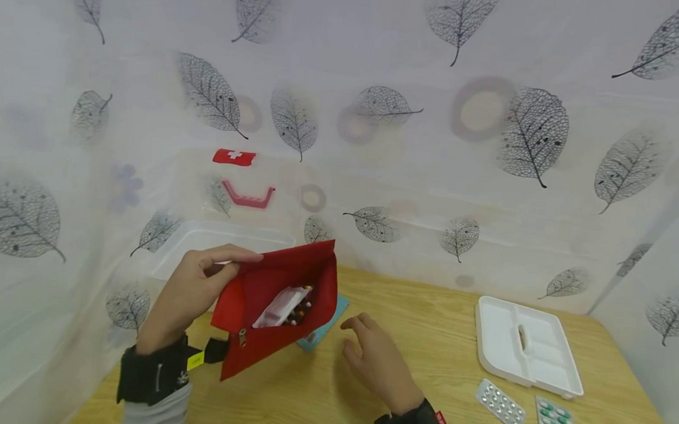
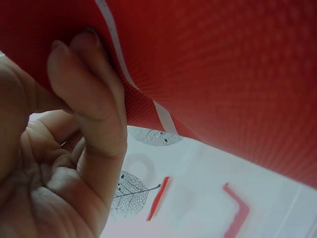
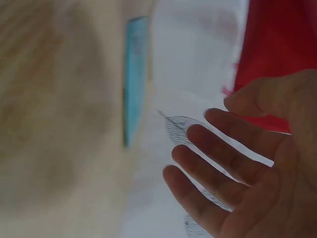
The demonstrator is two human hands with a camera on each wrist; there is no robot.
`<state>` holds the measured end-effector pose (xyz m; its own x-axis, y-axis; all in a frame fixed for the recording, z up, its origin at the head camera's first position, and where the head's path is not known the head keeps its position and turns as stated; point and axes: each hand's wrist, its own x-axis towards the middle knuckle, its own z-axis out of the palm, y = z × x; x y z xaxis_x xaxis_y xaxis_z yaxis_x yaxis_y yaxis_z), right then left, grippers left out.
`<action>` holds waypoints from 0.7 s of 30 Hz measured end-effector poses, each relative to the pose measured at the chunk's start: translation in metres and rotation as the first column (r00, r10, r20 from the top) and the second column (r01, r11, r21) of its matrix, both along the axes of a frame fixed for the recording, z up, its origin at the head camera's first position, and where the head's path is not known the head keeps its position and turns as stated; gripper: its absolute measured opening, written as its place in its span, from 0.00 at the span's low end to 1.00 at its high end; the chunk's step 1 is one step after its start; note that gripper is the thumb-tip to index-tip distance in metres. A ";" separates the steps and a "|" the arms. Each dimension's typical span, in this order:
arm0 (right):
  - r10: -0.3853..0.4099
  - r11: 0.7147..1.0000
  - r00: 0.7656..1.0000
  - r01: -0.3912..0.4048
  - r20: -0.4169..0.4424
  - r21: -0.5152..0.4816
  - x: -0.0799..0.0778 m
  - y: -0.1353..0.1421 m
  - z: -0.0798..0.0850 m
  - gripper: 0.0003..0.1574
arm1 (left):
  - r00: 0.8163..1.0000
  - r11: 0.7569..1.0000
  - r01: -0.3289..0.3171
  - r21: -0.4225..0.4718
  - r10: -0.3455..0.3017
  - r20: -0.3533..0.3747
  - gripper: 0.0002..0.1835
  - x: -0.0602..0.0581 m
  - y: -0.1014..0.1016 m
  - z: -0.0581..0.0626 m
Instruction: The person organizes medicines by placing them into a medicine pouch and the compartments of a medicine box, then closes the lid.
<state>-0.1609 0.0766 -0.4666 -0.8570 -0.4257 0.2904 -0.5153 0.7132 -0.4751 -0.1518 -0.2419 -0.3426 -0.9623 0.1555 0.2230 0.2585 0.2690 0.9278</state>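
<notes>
A red zippered pouch (image 1: 258, 284) hangs tilted above the table with its mouth gaping toward the head camera. My left hand (image 1: 196, 288) pinches its upper left edge; in the left wrist view the fingers of this hand (image 2: 84, 114) press against the red fabric. Inside the pouch lie a clear-white plastic packet (image 1: 282, 307) and several small dark and white pieces too small to tell. To the right of the pouch, apart from it, my right hand (image 1: 381, 366) hovers with relaxed fingers and holds nothing. Behind the pouch a flat light-blue packet (image 1: 330, 324) lies partly hidden on the table.
A white divided tray (image 1: 528, 346) sits at the table's right. Near it lie a silver blister pack (image 1: 501, 405), a green-and-white capsule blister pack (image 1: 555, 422) and another pack at the bottom edge. A translucent white box with a red handle (image 1: 250, 199) stands behind the pouch.
</notes>
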 end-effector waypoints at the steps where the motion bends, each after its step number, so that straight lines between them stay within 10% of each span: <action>1: 0.020 0.999 1.000 -0.020 0.002 0.024 -0.001 -0.003 -0.006 0.15 | 1.000 1.000 -0.006 -0.003 0.006 -0.002 0.15 -0.001 0.000 0.000; 12: 0.190 0.964 0.968 -0.216 0.164 0.155 0.015 -0.028 -0.033 0.32 | 0.998 0.999 -0.048 -0.006 0.048 0.028 0.16 -0.002 -0.002 0.000; 21: 0.175 0.959 0.968 -0.209 0.178 0.193 0.016 -0.029 -0.025 0.23 | 0.999 1.000 -0.022 0.002 0.022 0.041 0.16 -0.002 -0.001 0.001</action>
<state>-0.1445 0.0472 -0.4912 -0.7806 -0.6234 0.0454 -0.5829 0.6998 -0.4129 -0.1540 -0.2427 -0.3418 -0.9738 0.1334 0.1839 0.2145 0.2723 0.9380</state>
